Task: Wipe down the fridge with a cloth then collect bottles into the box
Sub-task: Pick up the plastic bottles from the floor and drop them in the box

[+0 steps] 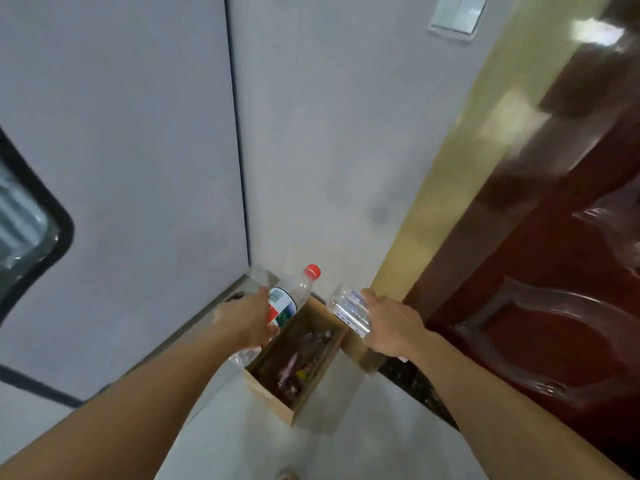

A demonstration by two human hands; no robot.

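Bottles: red-capped bottle [294, 296] gripped in left hand [244, 318], clear bottle [349, 311] in right hand [391, 327]; box [294, 362] just below both; drop-in left.

Open cardboard box [294, 403] on floor, below and between both sets of fingers. Clear red-capped plastic bottle [294, 292] in left fingers [266, 296], clear crumpled plastic bottle [349, 311] in right fingers [372, 299], both above box.
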